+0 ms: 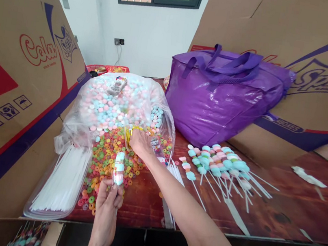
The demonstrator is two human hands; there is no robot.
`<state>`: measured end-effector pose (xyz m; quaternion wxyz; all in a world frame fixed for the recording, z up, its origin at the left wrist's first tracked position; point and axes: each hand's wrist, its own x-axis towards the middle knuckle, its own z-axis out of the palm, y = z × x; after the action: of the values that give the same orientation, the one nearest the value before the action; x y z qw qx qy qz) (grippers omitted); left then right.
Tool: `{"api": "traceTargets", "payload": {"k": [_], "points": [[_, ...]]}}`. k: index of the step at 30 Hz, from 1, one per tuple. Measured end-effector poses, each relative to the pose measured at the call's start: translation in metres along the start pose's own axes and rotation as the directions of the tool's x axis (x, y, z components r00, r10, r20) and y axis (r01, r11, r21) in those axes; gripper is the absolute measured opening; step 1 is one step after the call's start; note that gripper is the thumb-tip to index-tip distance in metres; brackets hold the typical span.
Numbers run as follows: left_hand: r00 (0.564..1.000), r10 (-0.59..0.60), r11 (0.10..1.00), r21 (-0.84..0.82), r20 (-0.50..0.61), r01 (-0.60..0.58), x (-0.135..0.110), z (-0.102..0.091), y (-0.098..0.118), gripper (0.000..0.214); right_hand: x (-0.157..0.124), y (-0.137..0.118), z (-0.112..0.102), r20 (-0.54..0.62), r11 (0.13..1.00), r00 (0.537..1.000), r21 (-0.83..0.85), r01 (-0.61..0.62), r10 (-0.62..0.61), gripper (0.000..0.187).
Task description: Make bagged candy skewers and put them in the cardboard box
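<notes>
Upright in my left hand (109,199) is a marshmallow skewer (119,167) in what looks like a clear wrapper, gripped near its lower end between thumb and fingers. My right hand (141,142) reaches forward, its curled fingers down among the gold twist ties (133,130) in a small clear container; the fingertips are partly hidden. Ring gummies (104,163) in several colours lie loose under and around both hands. Behind them a large clear bag (75,120) is full of pastel marshmallows (105,104).
White sticks (63,178) fill a clear tray at the left. Finished marshmallow skewers (222,162) lie in a pile on the red-brown table (280,210). A purple bag (219,102) stands behind them. Large cardboard boxes (1,74) rise on both sides.
</notes>
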<state>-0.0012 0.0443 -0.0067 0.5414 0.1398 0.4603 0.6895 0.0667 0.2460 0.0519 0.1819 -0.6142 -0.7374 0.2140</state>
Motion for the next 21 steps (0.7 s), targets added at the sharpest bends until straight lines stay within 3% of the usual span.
{"api": "traceTargets", "payload": {"k": [6, 11, 16, 21], "points": [[1.0, -0.021, 0.999, -0.047, 0.012, 0.021, 0.004, -0.004, -0.001, 0.04, -0.006, 0.004, 0.001, -0.008, 0.998, 1.0, 0.054, -0.014, 0.015, 0.017], [0.999, -0.02, 0.998, -0.062, 0.028, 0.022, 0.003, -0.003, -0.003, 0.038, -0.001, 0.021, 0.003, -0.103, 0.96, 0.995, 0.278, 0.011, 0.019, 0.015], [0.999, 0.003, 0.999, -0.041, 0.035, -0.002, 0.005, -0.003, -0.001, 0.038, -0.008, 0.031, -0.004, -0.117, 0.81, 0.992, 0.586, 0.036, 0.041, 0.027], [0.995, 0.079, 0.996, 0.036, 0.065, -0.082, 0.008, 0.004, -0.001, 0.037, -0.07, 0.033, -0.013, -0.098, 0.645, 0.995, 0.762, 0.057, 0.027, 0.015]]}}
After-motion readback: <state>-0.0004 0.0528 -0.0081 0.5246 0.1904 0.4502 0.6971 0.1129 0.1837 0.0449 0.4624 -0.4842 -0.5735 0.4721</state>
